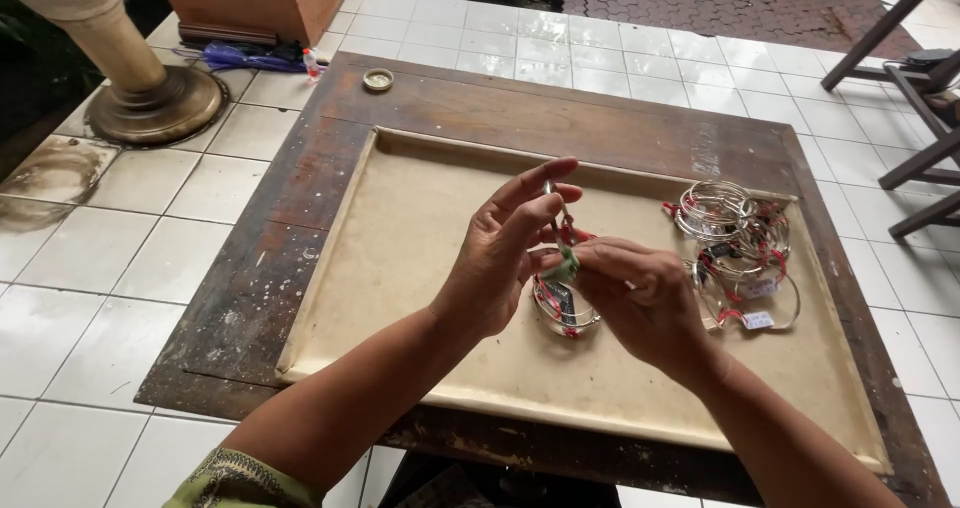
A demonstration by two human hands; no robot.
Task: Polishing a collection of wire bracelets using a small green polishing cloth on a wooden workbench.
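Note:
My left hand (500,253) and my right hand (640,293) meet above the middle of a low wooden table. Between them I hold a thin silver wire bangle (556,223) with red thread on it. The left fingers pinch its upper part; the right fingers grip a small green piece (566,266) at its lower part. Just beneath the hands, a small bundle of silver bangles tied with red thread (566,313) lies on the tan inset panel (420,228).
A loose pile of silver bangles with red ties and small tags (740,253) lies on the panel to the right. A small round lid (378,80) sits on the table's dark frame (280,258). White floor tiles, a pillar base (150,103) and dark chair legs (920,88) surround the table.

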